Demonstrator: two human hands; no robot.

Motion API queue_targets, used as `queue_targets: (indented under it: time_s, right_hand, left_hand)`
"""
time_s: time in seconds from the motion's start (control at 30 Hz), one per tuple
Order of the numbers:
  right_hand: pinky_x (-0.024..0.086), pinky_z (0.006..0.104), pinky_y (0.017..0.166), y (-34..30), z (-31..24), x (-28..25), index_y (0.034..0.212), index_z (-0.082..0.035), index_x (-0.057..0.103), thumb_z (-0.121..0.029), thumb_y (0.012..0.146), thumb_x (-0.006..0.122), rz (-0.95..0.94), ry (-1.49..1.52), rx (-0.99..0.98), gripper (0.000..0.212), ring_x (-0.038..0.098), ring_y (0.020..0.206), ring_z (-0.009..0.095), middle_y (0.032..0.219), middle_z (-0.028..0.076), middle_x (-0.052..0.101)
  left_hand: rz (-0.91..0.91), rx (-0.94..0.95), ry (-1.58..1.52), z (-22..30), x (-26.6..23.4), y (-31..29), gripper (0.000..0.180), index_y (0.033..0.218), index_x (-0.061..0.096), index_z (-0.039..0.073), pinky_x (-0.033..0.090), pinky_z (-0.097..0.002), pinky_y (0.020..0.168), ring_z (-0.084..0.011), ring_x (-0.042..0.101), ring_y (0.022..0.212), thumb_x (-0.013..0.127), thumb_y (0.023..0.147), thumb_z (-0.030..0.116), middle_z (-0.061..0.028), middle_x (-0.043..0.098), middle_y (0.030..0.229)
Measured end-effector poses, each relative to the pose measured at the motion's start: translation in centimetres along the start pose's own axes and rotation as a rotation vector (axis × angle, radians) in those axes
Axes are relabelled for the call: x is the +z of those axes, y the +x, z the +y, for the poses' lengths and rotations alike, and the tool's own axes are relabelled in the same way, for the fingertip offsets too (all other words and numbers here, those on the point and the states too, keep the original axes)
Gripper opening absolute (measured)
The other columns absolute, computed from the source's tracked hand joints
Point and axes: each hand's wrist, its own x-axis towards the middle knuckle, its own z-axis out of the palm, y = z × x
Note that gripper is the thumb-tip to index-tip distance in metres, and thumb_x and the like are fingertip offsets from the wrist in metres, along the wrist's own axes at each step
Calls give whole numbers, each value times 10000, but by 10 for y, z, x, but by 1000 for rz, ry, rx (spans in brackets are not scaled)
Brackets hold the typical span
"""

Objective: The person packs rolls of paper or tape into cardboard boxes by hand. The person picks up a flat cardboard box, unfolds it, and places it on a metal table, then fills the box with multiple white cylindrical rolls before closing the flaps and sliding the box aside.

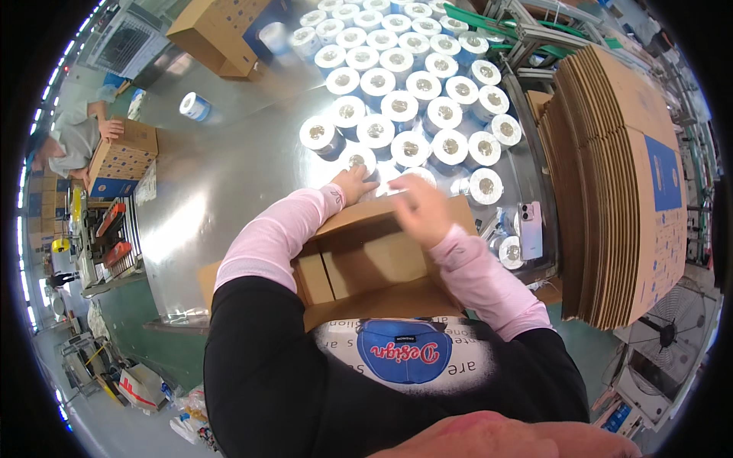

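Note:
An open cardboard box (366, 309) stands right in front of me, and its inside shows bare cardboard walls. Beyond its far edge, my left hand (354, 185) is closed on the near side of a wrapped roll (357, 157) with a white top and a hollow middle. My right hand (424, 210) hangs over the box's far right edge, close to the nearest rolls. Motion smears its fingers, so their grip is unclear. Many more upright white-and-blue rolls (411, 148) stand packed together beyond both hands.
Flat cartons (611, 183) are stacked high on the right, beside a phone (531, 229). One roll (195, 107) lies apart on the metal table (229, 164). Another open carton (217, 34) sits at the far left. A co-worker's hand (112, 128) touches a box (126, 156).

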Motion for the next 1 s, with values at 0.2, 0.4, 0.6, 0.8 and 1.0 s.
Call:
queue_targets:
  time_s: [0.2, 0.4, 0.6, 0.8, 1.0]
  right_hand:
    - [414, 424, 1006, 52, 174, -32, 1220, -176, 608, -80, 752, 669, -452, -320, 174, 481, 457, 1245, 309, 1305, 151, 509]
    - [135, 616, 1111, 63, 176, 21, 1299, -196, 547, -90, 797, 564, -896, -868, 128, 513, 193, 1420, 300, 1456, 178, 311]
    - [132, 600, 1114, 65, 185, 30, 1107, -168, 652, -196, 772, 629, -745, -937, 146, 337, 362, 1304, 307, 1316, 169, 466]
    - [308, 559, 1052, 71, 179, 9, 1105, -151, 653, -275, 718, 713, -536, -820, 247, 410, 508, 1171, 281, 1227, 171, 519]
    - [521, 357, 831, 102, 142, -108, 1103, -50, 640, -269, 754, 719, -165, 647, 204, 419, 640, 937, 233, 1092, 122, 653]
  left_hand:
    - [-160, -94, -58, -31, -16, 6, 452, 1144, 653, 190, 470, -409, 931, -317, 456, 1226, 726, 698, 190, -146, 413, 1325]
    - [-145, -258, 193, -20, -32, 7, 384, 1053, 686, 146, 398, -406, 930, -287, 466, 1186, 686, 672, 193, -151, 486, 1244]
    - [-256, -707, -144, -36, -98, 6, 410, 999, 698, 74, 465, -359, 923, -282, 606, 1070, 648, 703, 353, -173, 652, 1095]
    - [910, -637, -1057, -86, -121, -111, 248, 1007, 667, 19, 478, -252, 683, -135, 620, 790, 643, 786, 129, -54, 676, 884]
    - [457, -60, -1299, 47, -189, -221, 466, 1267, 533, 12, 437, -343, 1002, -220, 548, 1154, 669, 845, 153, -128, 546, 1295]
